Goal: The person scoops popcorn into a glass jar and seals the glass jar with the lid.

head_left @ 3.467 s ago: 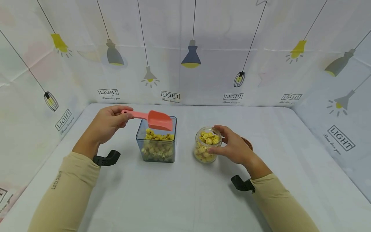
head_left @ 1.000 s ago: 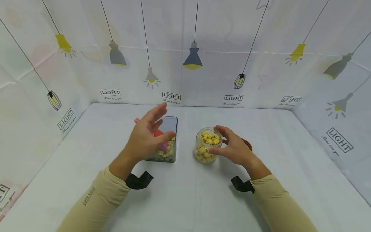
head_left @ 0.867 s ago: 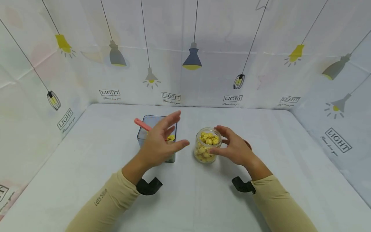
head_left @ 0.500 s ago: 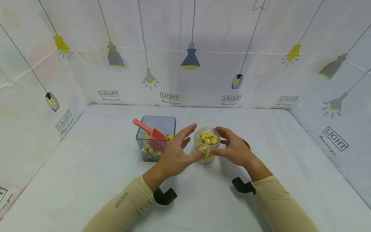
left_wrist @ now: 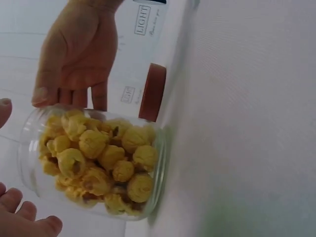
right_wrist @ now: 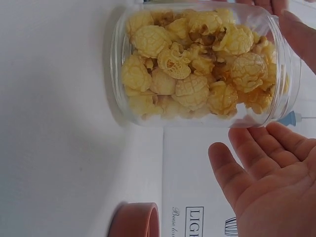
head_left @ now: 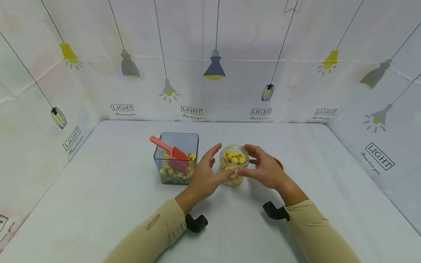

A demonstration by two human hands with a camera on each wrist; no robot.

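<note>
A clear glass jar full of yellow popcorn stands uncapped on the white table. My right hand curves round its right side, thumb at the front and fingertips at the rim. On the jar's left is my left hand, fingers spread; in the left wrist view its fingers are apart from the glass. A bluish transparent square container, partly filled with popcorn, stands further left. In it leans a pink scoop, handle over the back left rim.
Behind my right hand lies a brown round lid, mostly hidden in the head view. A white cloth backdrop printed with lamps hangs at the table's back and sides.
The scoop, held in my left hand at first, now rests in the square container. My left hand has let go of it and moved right to the jar. The right hand stays at the jar.
</note>
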